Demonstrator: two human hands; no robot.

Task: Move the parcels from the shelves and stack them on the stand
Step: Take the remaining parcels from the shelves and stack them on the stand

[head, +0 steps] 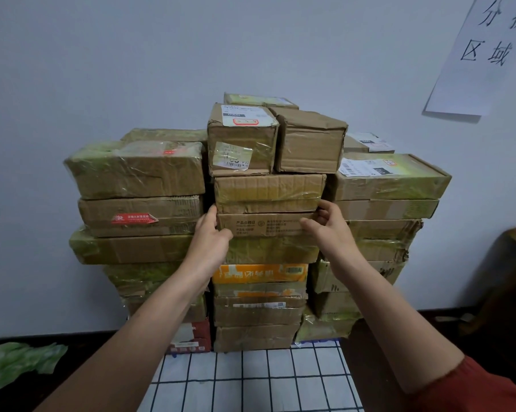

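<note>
Printed parcel [265, 223] is lying mid-height in the middle column of the stack [140, 179], long axis running left to right, while the left hand [212, 233] and right hand [331, 228], equally near, are clamping curled fingers [328, 208] on its two ends.

Open over the top cartons [310, 144]; squeezed tight beside the printed carton [265, 226] by left stack [140, 215] and right stack [384, 209]

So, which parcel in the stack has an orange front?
The orange parcel in the middle column, second below the printed box that the left hand and right hand grip. Its neighbours are brown cardboard or greenish tape.
</note>
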